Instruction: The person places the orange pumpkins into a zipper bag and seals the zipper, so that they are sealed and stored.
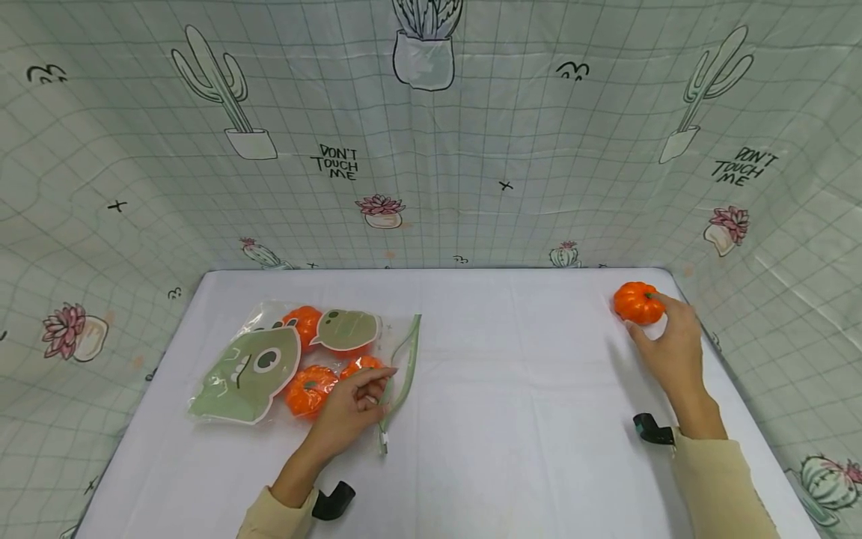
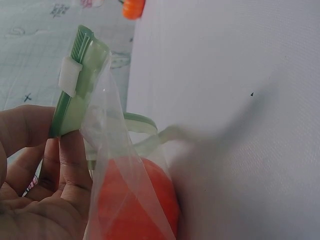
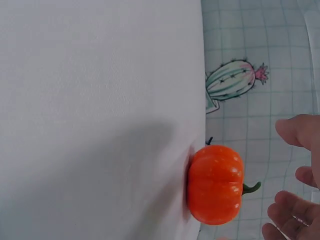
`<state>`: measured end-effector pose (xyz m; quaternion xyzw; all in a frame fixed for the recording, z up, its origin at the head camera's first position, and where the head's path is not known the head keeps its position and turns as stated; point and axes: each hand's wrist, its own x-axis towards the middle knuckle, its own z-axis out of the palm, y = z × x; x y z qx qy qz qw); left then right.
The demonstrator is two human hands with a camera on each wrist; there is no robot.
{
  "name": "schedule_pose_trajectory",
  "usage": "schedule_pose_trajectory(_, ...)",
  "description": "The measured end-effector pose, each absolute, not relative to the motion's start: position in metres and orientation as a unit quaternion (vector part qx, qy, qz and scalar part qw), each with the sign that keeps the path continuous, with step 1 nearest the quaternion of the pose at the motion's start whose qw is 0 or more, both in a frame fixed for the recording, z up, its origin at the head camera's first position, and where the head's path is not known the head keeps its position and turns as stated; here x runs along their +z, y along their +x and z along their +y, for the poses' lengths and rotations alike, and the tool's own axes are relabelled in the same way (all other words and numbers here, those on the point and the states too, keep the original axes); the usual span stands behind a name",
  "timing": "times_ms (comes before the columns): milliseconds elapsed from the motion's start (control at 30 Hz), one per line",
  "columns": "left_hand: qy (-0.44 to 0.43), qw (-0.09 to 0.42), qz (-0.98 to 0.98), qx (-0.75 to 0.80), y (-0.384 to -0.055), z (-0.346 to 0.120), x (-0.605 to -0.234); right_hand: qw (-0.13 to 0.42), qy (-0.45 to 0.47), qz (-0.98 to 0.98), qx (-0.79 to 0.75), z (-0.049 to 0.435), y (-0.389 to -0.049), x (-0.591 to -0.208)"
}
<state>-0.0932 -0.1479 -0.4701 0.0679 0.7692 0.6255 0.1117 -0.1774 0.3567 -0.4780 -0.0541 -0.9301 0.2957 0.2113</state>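
Observation:
My left hand [image 1: 353, 400] pinches the green zip edge of a clear zip bag [image 1: 387, 340] between thumb and fingers. In the left wrist view a white slider [image 2: 70, 76] sits on that green zip strip [image 2: 80, 100], and the bag's mouth gapes. Several orange toy pumpkins [image 1: 311, 391] lie inside the bag, whose front bears a green cartoon monster print [image 1: 249, 374]. At the far right, one toy pumpkin [image 1: 638, 302] with a green stem stands on the table. Over it is my right hand [image 1: 676, 348], its spread fingers apart from the pumpkin in the right wrist view.
A white cloth covers the table [image 1: 512, 389]. Its far and right edges meet a pale green curtain [image 1: 471, 135] printed with cacti. The lone pumpkin stands close to the table's right back corner. Black wrist mounts [image 1: 333, 500] stick out at both sleeves.

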Motion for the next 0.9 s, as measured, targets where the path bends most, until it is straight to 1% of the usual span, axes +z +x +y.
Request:
schedule_pose_trajectory(267,0.074,0.107,0.774,0.62,-0.093,-0.149,-0.472,0.159,-0.089,-0.943,0.279,0.363,-0.184,-0.48)
schedule_pose_trajectory(900,0.07,0.108,0.771,0.623,-0.092,-0.149,-0.47,0.122,-0.063,-0.956,0.259,0.381,-0.213,-0.49)
